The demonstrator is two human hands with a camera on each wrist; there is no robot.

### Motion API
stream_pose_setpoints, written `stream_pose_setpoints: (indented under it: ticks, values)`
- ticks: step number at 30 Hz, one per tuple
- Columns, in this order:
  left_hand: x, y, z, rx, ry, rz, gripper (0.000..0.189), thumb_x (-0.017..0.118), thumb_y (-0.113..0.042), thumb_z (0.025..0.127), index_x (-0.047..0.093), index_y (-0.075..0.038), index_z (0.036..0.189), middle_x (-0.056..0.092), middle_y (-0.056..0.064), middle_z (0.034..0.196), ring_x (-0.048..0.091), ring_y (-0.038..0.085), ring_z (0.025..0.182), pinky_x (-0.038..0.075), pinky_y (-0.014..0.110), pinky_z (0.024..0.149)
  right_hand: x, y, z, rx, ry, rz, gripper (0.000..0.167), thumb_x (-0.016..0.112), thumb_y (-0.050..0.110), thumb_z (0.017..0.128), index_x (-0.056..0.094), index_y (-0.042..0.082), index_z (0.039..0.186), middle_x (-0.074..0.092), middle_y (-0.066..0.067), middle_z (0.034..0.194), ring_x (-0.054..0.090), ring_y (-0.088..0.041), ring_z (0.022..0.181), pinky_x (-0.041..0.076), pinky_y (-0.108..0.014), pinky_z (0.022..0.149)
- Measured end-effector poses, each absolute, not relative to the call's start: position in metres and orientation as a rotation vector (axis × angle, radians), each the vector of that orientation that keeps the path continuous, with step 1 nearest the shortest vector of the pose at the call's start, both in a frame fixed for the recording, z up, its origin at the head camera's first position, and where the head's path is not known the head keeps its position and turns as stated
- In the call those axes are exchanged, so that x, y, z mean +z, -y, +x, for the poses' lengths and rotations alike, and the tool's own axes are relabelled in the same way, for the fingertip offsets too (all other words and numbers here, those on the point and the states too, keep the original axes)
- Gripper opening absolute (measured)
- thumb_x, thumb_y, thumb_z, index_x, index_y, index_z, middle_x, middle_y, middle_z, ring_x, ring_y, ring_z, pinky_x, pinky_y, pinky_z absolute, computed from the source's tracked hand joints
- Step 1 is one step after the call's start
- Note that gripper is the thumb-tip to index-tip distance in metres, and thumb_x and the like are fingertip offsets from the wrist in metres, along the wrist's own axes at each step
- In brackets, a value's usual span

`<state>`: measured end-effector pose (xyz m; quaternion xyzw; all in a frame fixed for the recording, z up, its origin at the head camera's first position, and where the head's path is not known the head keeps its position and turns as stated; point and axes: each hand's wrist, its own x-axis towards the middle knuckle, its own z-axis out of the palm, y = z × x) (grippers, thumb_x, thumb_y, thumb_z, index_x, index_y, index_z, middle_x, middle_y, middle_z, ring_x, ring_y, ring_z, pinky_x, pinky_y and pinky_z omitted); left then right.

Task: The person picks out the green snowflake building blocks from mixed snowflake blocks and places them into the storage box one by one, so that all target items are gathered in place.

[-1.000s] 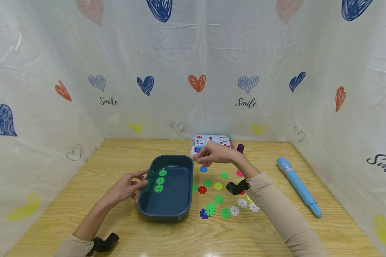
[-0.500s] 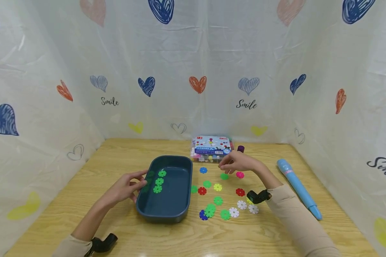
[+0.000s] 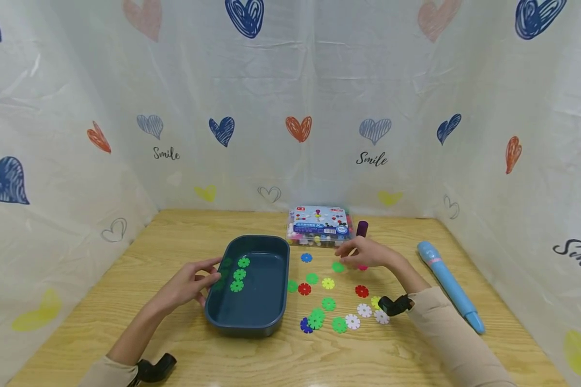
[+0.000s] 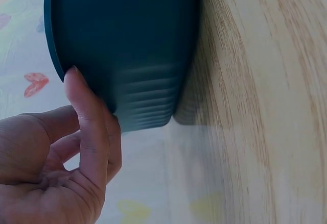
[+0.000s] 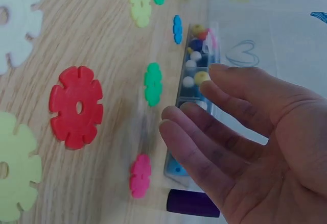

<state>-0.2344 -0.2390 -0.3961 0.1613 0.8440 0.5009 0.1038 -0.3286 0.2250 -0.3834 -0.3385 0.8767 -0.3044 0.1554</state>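
Backdrop: white cloth (image 3: 261,80) printed with hearts and the word "Smile", hanging behind and on both sides of the tabletop (image 3: 193,231), which is pale grained wood.
Tub (image 3: 263,279): dark blue with rounded corners, standing on the tabletop; taken as the clock's middle, with twelve toward the back.
Inside the tub: three green discs (image 3: 239,274) shaped like flowers, in a row at ten o'clock of its floor.
Left grip (image 3: 190,282): at nine o'clock, grasping the tub by its edge, thumb at the rim and the other fingers bent against the outer wall.
Right grip (image 3: 365,252): between two and three o'clock, released, fingers loosely bent over the tabletop; it hovers near a green disc (image 3: 338,267) and partly hides a pink disc (image 5: 140,176) in the head view.
Loose discs (image 3: 328,304): spread from two to four o'clock; a light blue disc (image 3: 306,258) at two, red, yellow and more green about three, white discs (image 3: 364,310) just past three, a dark blue disc (image 3: 306,325) at four, partly under green ones.
Bead box (image 3: 319,223): at two o'clock, clear, with a printed label.
Purple tube (image 3: 362,229): upright, just beside the bead box.
Blue stick (image 3: 450,287): at three o'clock, beyond the right hand, thin tip pointing to five.
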Motion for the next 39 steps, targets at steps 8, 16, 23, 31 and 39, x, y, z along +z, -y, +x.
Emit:
stream_pose_setpoints:
  ticks: [8, 16, 23, 31, 39]
  values:
    - [-0.396, 0.239, -0.233, 1.478, -2.502, 0.456, 0.058, 0.056, -0.023, 0.100, 0.036, 0.001, 0.150, 0.050, 0.027, 0.109, 0.057, 0.013, 0.069, 0.058, 0.036, 0.051, -0.392, -0.222, -0.326, -0.881, -2.486, -0.901, 0.035, 0.057, 0.010, 0.098, 0.058, -0.011, 0.126, 0.066, -0.023, 0.112, 0.067, -0.030, 0.098, 0.061, -0.036, 0.076]
    - [-0.396, 0.239, -0.232, 1.472, -2.494, 0.466, 0.058, 0.054, -0.021, 0.101, 0.034, 0.002, 0.150, 0.051, 0.026, 0.111, 0.057, 0.013, 0.071, 0.057, 0.036, 0.051, -0.399, -0.218, -0.327, -0.831, -2.549, -0.807, 0.036, 0.064, 0.015, 0.095, 0.062, -0.006, 0.123, 0.069, -0.016, 0.105, 0.067, -0.019, 0.088, 0.059, -0.031, 0.069]
    - [-0.395, 0.238, -0.232, 1.485, -2.481, 0.460, 0.058, 0.054, -0.021, 0.101, 0.034, 0.001, 0.151, 0.050, 0.027, 0.110, 0.056, 0.012, 0.069, 0.057, 0.037, 0.051, -0.402, -0.215, -0.331, -0.758, -2.615, -0.851, 0.032, 0.068, 0.012, 0.091, 0.066, -0.004, 0.118, 0.070, -0.010, 0.096, 0.064, -0.015, 0.086, 0.054, -0.023, 0.069]
    - [-0.397, 0.239, -0.233, 1.481, -2.483, 0.489, 0.060, 0.054, -0.024, 0.101, 0.033, 0.002, 0.151, 0.050, 0.028, 0.111, 0.056, 0.012, 0.069, 0.058, 0.037, 0.051, -0.404, -0.207, -0.334, -0.675, -2.679, -0.818, 0.025, 0.072, 0.009, 0.086, 0.070, 0.000, 0.110, 0.069, -0.007, 0.094, 0.061, -0.013, 0.084, 0.054, -0.025, 0.073]
    - [-0.397, 0.238, -0.233, 1.482, -2.487, 0.464, 0.059, 0.055, -0.024, 0.101, 0.034, 0.001, 0.151, 0.051, 0.026, 0.111, 0.056, 0.012, 0.069, 0.058, 0.037, 0.051, -0.403, -0.203, -0.336, -0.639, -2.711, -0.791, 0.016, 0.072, 0.007, 0.086, 0.071, 0.000, 0.100, 0.069, -0.007, 0.087, 0.060, -0.011, 0.077, 0.053, -0.023, 0.067]
